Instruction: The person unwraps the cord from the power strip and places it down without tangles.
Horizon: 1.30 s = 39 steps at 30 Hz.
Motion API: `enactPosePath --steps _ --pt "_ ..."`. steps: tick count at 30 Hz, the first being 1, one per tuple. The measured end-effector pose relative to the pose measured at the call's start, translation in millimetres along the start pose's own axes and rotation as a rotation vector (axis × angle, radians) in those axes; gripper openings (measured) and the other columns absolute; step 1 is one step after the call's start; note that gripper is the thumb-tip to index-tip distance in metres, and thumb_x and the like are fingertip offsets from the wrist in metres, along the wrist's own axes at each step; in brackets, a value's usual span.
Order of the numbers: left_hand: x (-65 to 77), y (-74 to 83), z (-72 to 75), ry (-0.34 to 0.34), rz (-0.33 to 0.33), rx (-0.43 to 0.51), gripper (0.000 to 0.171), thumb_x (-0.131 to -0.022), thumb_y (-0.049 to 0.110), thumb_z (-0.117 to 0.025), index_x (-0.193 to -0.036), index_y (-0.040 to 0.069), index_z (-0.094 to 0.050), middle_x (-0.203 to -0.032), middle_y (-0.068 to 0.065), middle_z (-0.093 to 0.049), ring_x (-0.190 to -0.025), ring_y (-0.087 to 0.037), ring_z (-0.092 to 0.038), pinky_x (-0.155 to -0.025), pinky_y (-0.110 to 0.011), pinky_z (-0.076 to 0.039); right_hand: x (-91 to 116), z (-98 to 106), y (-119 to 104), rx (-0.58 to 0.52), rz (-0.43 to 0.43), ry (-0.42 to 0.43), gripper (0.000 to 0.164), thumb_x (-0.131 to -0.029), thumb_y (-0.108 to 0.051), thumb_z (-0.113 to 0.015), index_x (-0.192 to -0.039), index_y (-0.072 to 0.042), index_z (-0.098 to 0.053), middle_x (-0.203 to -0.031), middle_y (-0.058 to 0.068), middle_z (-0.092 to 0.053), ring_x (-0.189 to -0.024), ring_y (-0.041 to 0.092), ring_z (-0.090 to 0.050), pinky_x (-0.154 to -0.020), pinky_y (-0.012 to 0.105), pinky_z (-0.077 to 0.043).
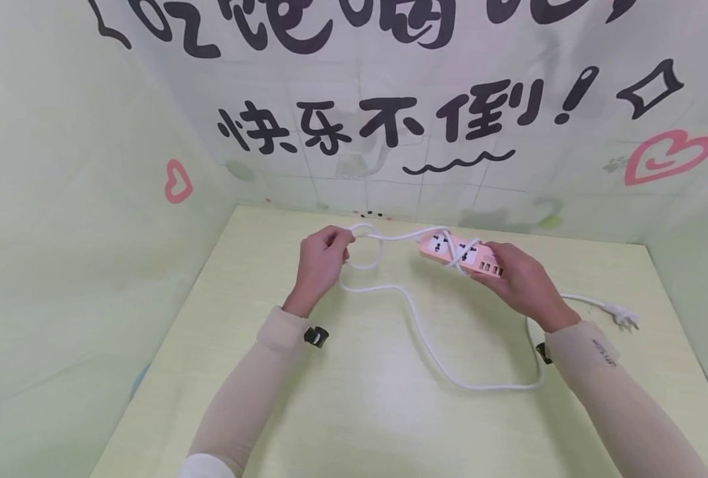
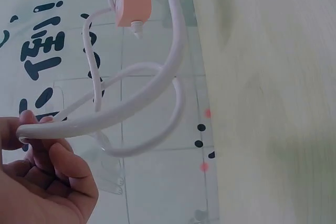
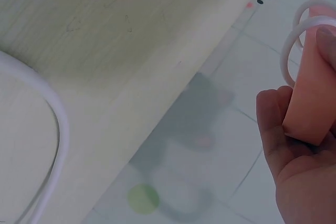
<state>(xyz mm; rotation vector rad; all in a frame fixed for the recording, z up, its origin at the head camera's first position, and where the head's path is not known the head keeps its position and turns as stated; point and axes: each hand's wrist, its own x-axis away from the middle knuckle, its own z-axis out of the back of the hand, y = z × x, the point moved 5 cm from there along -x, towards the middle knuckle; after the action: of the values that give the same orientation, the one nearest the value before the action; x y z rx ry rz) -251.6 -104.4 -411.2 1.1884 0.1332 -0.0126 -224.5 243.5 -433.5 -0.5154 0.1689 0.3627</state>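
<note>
A pink power strip (image 1: 473, 255) with white socket panels and several USB ports is held up above the table by my right hand (image 1: 523, 282), which grips its right end. White cord (image 1: 449, 245) crosses over the strip's face in a few turns. My left hand (image 1: 324, 255) pinches the cord to the left of the strip, where a small loop (image 2: 178, 98) hangs beside the fingers. From there the cord runs down over the table and round to the right, passing behind my right wrist. Its white plug (image 1: 622, 315) lies at the right. The right wrist view shows fingers (image 3: 270, 114) round the strip's end.
Beneath lies a pale wooden table (image 1: 354, 425). A printed wall cloth (image 1: 342, 86) with black lettering rises at its back edge, and light green cloth (image 1: 61, 232) hangs at the sides. Each wrist wears a black strap over a beige sleeve (image 1: 240, 398).
</note>
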Motion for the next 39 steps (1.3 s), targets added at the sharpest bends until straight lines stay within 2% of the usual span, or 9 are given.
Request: enactPosePath --steps 5,9,14,18,22,27,33,37,39 --pt "-1.9 -8.2 15.7 0.074 0.007 0.020 0.029 -0.103 0.025 -0.055 -0.097 0.005 -0.075 -0.066 -0.001 -0.059 -0.061 -0.017 -0.055 -0.050 -0.022 -0.040 0.3 1.4 1.3 0.003 -0.007 -0.003 0.056 -0.088 -0.024 -0.081 -0.134 -0.002 -0.058 -0.112 0.015 -0.068 -0.085 0.024 -0.056 -0.072 0.035 -0.046" --pt "-4.9 -21.6 31.7 0.142 0.051 -0.001 0.030 -0.104 0.028 -0.054 -0.098 0.008 -0.076 -0.068 -0.003 -0.060 -0.061 -0.017 -0.057 -0.050 -0.023 -0.040 2.2 3.2 2.2 0.001 -0.021 -0.008 0.056 -0.089 -0.025 -0.080 -0.135 -0.003 -0.057 -0.112 0.014 -0.068 -0.085 0.023 -0.056 -0.072 0.035 -0.046" --pt "-7.3 -53.8 57.3 0.160 0.164 -0.103 0.037 -0.104 0.035 -0.050 -0.106 0.009 -0.076 -0.077 -0.005 -0.064 -0.065 -0.017 -0.059 -0.055 -0.024 -0.045 4.9 4.9 5.0 -0.006 -0.027 -0.016 0.056 -0.089 -0.025 -0.080 -0.136 -0.003 -0.057 -0.112 0.013 -0.067 -0.087 0.023 -0.056 -0.074 0.036 -0.046" --pt "-5.0 -82.5 78.6 0.163 0.256 -0.185 0.041 -0.105 0.035 -0.046 -0.113 0.006 -0.075 -0.085 -0.011 -0.066 -0.068 -0.017 -0.058 -0.055 -0.024 -0.046 7.9 7.6 12.5 -0.009 -0.063 -0.018 0.055 -0.091 -0.026 -0.077 -0.136 -0.001 -0.056 -0.113 0.016 -0.066 -0.088 0.027 -0.057 -0.075 0.038 -0.046" --pt "-2.4 -102.6 88.0 0.104 0.322 -0.257 0.042 -0.105 0.033 -0.044 -0.116 0.004 -0.074 -0.092 -0.017 -0.068 -0.070 -0.019 -0.056 -0.054 -0.024 -0.043 11.8 9.8 21.2 -0.016 -0.106 -0.015 0.055 -0.092 -0.026 -0.077 -0.136 0.000 -0.055 -0.115 0.019 -0.065 -0.091 0.031 -0.058 -0.075 0.040 -0.045" --pt "-1.8 -111.0 83.8 -0.019 0.352 -0.340 0.042 -0.104 0.033 -0.043 -0.118 0.005 -0.073 -0.097 -0.016 -0.071 -0.077 -0.021 -0.057 -0.060 -0.025 -0.044 13.7 5.0 23.4 -0.039 -0.106 -0.035 0.055 -0.093 -0.027 -0.076 -0.136 0.000 -0.055 -0.113 0.018 -0.066 -0.088 0.029 -0.057 -0.073 0.036 -0.045" --pt "-2.6 -111.9 75.3 -0.183 0.405 -0.471 0.045 -0.104 0.032 -0.042 -0.128 0.002 -0.066 -0.108 -0.015 -0.073 -0.090 -0.024 -0.062 -0.068 -0.027 -0.047 11.2 3.8 15.1 -0.046 -0.064 0.005 0.053 -0.092 -0.024 -0.077 -0.136 -0.001 -0.056 -0.112 0.016 -0.066 -0.087 0.027 -0.058 -0.074 0.038 -0.046" --pt "-1.9 -106.6 68.9 -0.299 0.455 -0.568 0.048 -0.104 0.032 -0.042 -0.134 0.000 -0.059 -0.117 -0.017 -0.069 -0.093 -0.026 -0.062 -0.071 -0.030 -0.048 7.6 6.1 6.5 -0.046 -0.035 0.025 0.053 -0.091 -0.024 -0.078 -0.135 -0.003 -0.057 -0.115 0.014 -0.067 -0.092 0.027 -0.060 -0.077 0.040 -0.047" --pt "-2.5 -100.3 63.9 -0.341 0.451 -0.631 0.048 -0.103 0.032 -0.041 -0.133 -0.002 -0.059 -0.120 -0.020 -0.067 -0.093 -0.028 -0.062 -0.071 -0.034 -0.050 5.9 6.8 3.2 -0.042 -0.035 0.027 0.053 -0.091 -0.026 -0.078 -0.135 -0.005 -0.057 -0.115 0.012 -0.067 -0.090 0.024 -0.058 -0.076 0.038 -0.046"
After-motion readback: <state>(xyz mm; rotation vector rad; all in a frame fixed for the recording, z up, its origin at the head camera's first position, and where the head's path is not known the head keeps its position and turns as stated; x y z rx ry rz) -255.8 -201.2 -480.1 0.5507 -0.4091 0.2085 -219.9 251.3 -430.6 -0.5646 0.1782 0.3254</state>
